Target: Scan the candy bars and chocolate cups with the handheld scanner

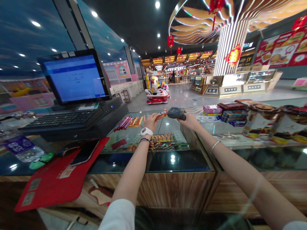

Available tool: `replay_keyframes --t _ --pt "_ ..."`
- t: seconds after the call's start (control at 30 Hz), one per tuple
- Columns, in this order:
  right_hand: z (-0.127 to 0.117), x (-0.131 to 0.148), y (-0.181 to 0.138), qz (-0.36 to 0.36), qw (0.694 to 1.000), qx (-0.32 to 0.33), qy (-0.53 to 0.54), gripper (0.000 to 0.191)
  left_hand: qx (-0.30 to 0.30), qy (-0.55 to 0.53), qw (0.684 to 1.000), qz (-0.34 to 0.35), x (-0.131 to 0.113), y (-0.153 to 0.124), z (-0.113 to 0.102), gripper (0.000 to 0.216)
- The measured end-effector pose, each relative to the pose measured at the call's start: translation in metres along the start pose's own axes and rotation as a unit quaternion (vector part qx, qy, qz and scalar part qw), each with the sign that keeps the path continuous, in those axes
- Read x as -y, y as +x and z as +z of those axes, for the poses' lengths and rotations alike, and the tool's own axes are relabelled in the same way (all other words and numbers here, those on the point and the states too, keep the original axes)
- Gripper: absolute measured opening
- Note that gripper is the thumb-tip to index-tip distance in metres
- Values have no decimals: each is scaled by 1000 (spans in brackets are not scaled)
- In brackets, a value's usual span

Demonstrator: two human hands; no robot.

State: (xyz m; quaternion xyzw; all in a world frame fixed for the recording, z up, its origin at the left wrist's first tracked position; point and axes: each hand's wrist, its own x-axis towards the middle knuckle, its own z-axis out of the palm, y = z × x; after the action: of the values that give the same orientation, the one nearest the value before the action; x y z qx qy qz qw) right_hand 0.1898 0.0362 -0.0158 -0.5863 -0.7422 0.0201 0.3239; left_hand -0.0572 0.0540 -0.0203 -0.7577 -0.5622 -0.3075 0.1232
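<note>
My left hand (151, 121), with a white watch at the wrist, is closed on a small orange-wrapped snack bar (162, 114) above the glass counter (165, 126). In my right hand (190, 121) is a dark grey handheld barcode scanner (176, 112), its head turned toward the bar and close beside it. Just left of my left hand, several red-wrapped bars (123, 123) and yellow-orange bars (136, 121) lie in a row on the glass. Below the glass, packets (163, 138) show inside the case.
A monitor (75, 78) and black keyboard (62, 118) stand at left. Nearer lie a red mat (56, 185), a phone (85, 152), a green object (42, 160) and a bottle (22, 147). At right are stacked boxes (233, 115) and large tubs (260, 121).
</note>
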Motion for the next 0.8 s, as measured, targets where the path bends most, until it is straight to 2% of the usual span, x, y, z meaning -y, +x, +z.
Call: replay_keyframes --t 0.27,0.43,0.53,0.63,0.73,0.8 --pt "-1 1 -1 -3 1000 1 7 38 -9 0 1000 0 4 2 5 45" --pt "4 -3 -1 -18 998 -27 61 47 -6 4 1000 3 5 2 6 45" --pt "8 -8 0 -64 989 -44 124 51 -5 5 1000 3 6 2 7 44" --pt "11 -15 4 -150 972 -55 173 56 -6 3 1000 2 5 2 7 45" --pt "13 -22 8 -218 958 -54 178 57 -3 1 1000 3 3 2 5 45" --pt "15 -28 10 -231 958 -46 165 56 0 0 1000 7 1 1 4 45"
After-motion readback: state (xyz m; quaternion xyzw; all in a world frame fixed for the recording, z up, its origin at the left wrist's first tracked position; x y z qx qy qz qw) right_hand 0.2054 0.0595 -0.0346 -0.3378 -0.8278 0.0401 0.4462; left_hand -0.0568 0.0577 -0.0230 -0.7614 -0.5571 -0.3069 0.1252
